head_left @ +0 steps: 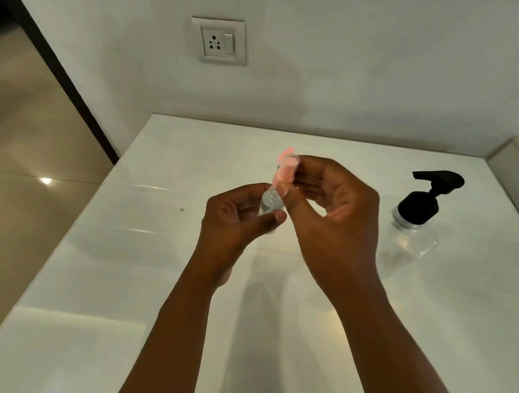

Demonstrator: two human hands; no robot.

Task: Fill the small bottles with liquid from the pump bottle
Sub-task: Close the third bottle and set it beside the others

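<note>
My left hand (239, 222) grips a small clear bottle (269, 203) above the middle of the white table (129, 249); its neck points up and to the right. My right hand (333, 206) pinches a pink cap with a clear cover (285, 170) right at the bottle's mouth. Whether the cap is attached to the neck or lifted off it is unclear. A clear pump bottle (412, 231) with a black pump head (426, 193) stands to the right, apart from both hands.
A wall socket with a switch (221, 41) is on the white wall behind the table. A raised white ledge (518, 167) borders the table at the far right. Beige floor (23, 142) lies beyond the table's left edge.
</note>
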